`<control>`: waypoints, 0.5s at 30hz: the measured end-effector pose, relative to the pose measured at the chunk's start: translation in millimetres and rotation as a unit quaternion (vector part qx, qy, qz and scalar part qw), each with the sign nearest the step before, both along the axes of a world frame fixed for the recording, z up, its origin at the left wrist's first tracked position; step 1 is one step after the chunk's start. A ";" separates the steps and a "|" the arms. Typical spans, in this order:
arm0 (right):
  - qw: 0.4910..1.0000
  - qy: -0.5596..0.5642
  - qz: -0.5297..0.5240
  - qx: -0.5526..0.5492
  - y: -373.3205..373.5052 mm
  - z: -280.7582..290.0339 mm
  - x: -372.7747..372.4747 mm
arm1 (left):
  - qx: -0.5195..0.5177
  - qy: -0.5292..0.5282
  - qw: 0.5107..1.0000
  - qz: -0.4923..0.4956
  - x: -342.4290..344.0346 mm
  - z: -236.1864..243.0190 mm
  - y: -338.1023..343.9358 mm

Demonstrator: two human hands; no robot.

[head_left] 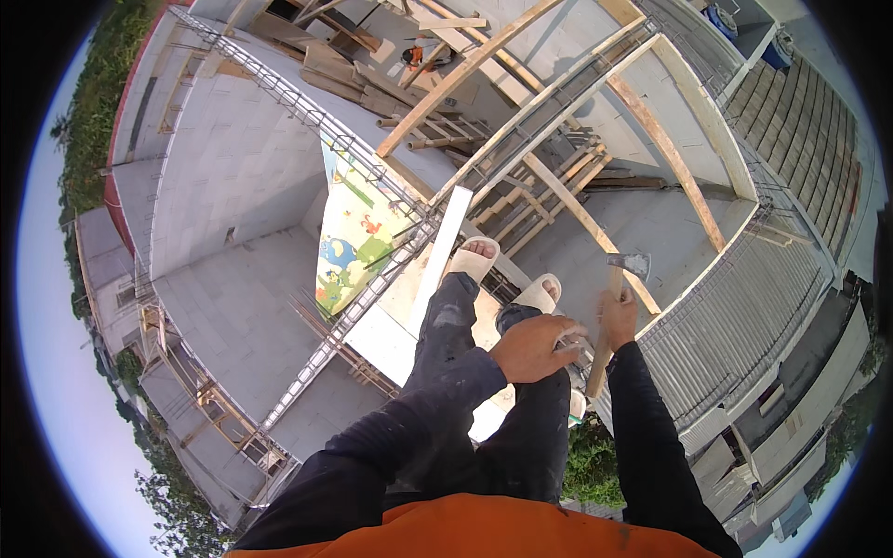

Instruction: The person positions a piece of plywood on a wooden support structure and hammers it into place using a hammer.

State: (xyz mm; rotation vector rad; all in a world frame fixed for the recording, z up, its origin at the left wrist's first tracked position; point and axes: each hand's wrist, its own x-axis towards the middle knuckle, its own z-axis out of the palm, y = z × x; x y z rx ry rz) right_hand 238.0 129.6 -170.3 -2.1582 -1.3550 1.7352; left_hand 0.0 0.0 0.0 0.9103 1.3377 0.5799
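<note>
My right hand [616, 314] is closed round the wooden handle of a hatchet-like tool [631, 265], its dark metal head uppermost, at the right of centre. My left hand [532, 349] is at the centre, just left of the tool, with fingers curled; I cannot make out what, if anything, is in them. My feet in light sandals [476, 262] stand on pale boards [383, 349] high on the structure. A narrow white board [445, 232] lies beside my left foot, next to a rebar cage [391, 270] along the wall top.
Roofless rooms with block walls [223, 167] drop away below. Timber beams [670, 158] span the right bay. A worker [419, 56] is down among planks at top. A colourful printed sheet [358, 242] is left of centre, corrugated roofing [726, 335] at right, rebar rods [326, 339] at lower left.
</note>
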 end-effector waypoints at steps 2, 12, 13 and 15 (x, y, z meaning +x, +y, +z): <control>0.999 0.013 -0.019 -0.035 10.8 -21.3 11.6 | 0.033 -0.006 0.999 -0.002 13.7 1.9 13.4; 0.977 -0.074 0.194 0.050 120.8 -314.3 -103.4 | 0.250 0.156 0.917 -0.270 -38.5 -143.7 -12.5; 0.966 -0.085 0.235 0.070 127.4 -334.6 -106.0 | 0.225 0.191 0.896 -0.332 -46.7 -144.6 -12.4; 0.926 -0.098 0.313 0.186 138.0 -378.4 -97.0 | 0.262 0.255 0.862 -0.350 -59.7 -149.8 -10.8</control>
